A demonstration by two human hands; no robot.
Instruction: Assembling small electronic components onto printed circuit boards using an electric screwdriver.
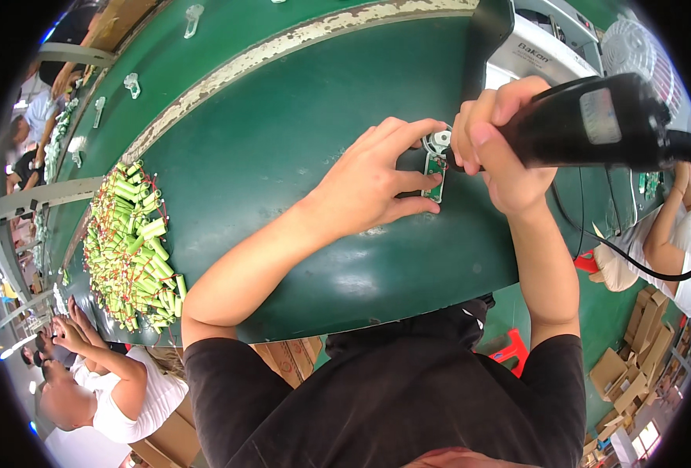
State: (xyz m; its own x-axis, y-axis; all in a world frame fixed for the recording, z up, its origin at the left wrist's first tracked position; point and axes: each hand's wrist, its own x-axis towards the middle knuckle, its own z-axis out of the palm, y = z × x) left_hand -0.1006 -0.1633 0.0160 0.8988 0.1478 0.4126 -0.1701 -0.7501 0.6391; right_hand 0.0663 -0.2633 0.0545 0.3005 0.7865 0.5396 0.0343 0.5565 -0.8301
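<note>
My left hand (pixel 365 183) holds a small device on the green work surface (pixel 345 93). Its fingers sit along a green circuit board (pixel 434 173) in a narrow housing, with a white round part (pixel 438 140) at its far end. My right hand (pixel 509 140) is wrapped round the front of a black corded tool (pixel 564 125), which looks like an electric screwdriver. The tool's front end points left toward the device; my fingers hide its tip, so I cannot tell whether it touches.
A heap of green wired battery cells (pixel 135 249) lies at the left. A metal equipment box (pixel 544 51) and a fan (pixel 634 51) stand far right. Beyond a worn rail (pixel 252 62), several clear parts (pixel 131 85) lie spaced out. A cable (pixel 642 269) hangs at right. Co-workers sit both sides.
</note>
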